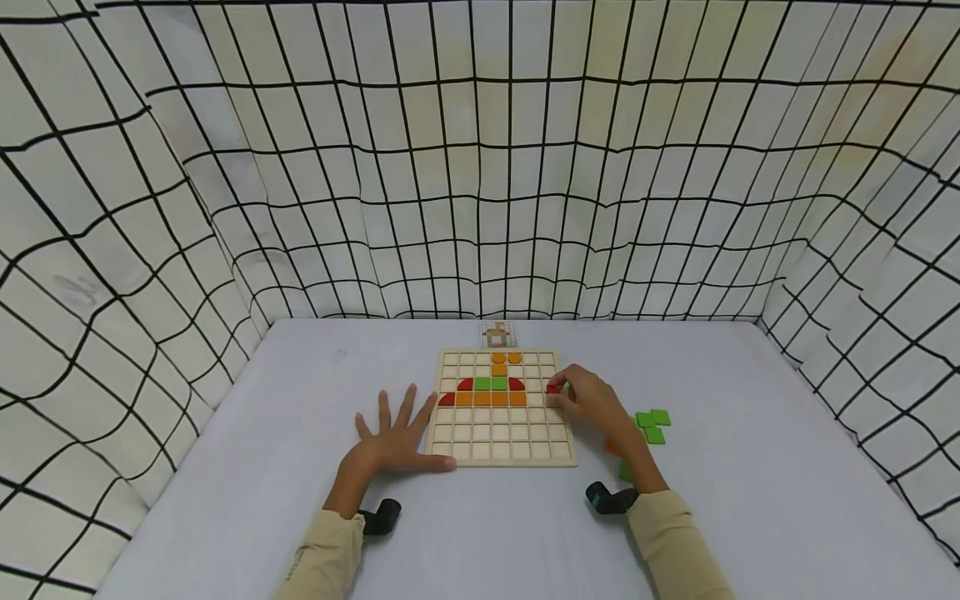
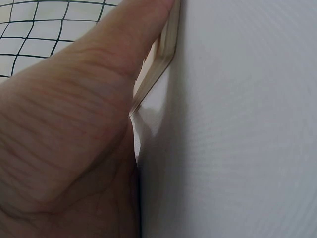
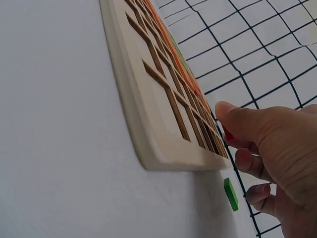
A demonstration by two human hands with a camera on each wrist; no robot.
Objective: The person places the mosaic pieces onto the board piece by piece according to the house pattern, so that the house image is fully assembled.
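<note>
- Over the right edge of the grid board (image 1: 498,454), the right hand (image 1: 594,403) pinches a red piece (image 1: 553,389) between thumb and fingertips; those fingers are clamped on it.
- From that red piece, the bare cell (image 1: 536,399) at the right end of the orange row (image 1: 491,399) lies leftward and slightly toward the person, a short way off across the board.
- That row runs left to right and has a red quarter piece (image 1: 447,399) at its left end.
- Which way the pinched piece's own long axis points I cannot tell, as the fingers cover most of it.
- The right hand is plainly the nearer of the two to that cell; the left hand (image 1: 393,446) is at the board's opposite side, its fingers spread apart, with the thumb touching the near left corner region.
- Just beside the board, close to the right hand's lower fingers, shows a green piece (image 3: 231,194); whether a finger touches it is unclear.
- Loose green tiles (image 1: 654,435) lie on the bench (image 1: 480,542) to the right, beyond the right wrist.
</note>
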